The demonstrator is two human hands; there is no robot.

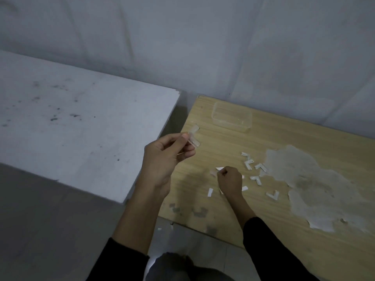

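Loose corner pieces (248, 165) and paper strips (210, 192) litter the middle of the wooden table (223, 142), a clear tub (231, 116) blocks its far corner, and bare wood lies open between them.

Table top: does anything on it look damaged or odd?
Yes. On the right of the wooden table, a large pale patch with ragged edges looks like peeled surface layer; grey scuffs mark its near edge.

You're in a bare, makeshift workroom.
Plain grey-white walls (203, 47) meet your scuffed pale wood-laminate worktop (223, 211) with its peeled grey patch (316, 185); a stained white slab (81, 122) lies beside it, small white L-shaped pieces (255, 179) scattered.
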